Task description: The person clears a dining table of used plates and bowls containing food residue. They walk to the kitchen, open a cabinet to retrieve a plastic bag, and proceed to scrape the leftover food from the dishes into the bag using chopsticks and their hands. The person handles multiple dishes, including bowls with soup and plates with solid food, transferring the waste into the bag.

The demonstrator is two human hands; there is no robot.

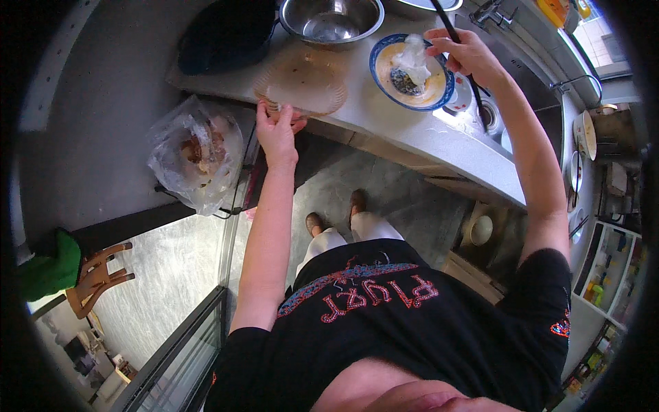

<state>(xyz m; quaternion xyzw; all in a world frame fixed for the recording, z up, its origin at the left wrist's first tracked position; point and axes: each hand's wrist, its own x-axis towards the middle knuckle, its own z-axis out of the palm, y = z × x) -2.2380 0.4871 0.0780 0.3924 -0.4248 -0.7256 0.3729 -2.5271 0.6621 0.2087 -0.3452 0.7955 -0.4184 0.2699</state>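
My left hand (pixel 279 129) grips the near rim of a clear ribbed dish (pixel 304 77) at the counter's front edge. My right hand (pixel 466 54) holds dark chopsticks (pixel 476 100), which slant from above the fingers down across the sink's edge. Beside its fingertips, crumpled white film or tissue (pixel 413 59) lies in a blue-rimmed bowl (pixel 378 85) with yellowish residue on its inside and a dark pattern at the bottom. Whether the fingers also touch the white piece is unclear.
A steel basin (pixel 332 38) and a dark container (pixel 226 38) stand behind the dish. At left, a plastic-bag-lined bin (pixel 195 154) holds scraps. The sink (pixel 530 77) with its faucet (pixel 491 13) is at right. More bowls (pixel 585 135) stand on the far right counter.
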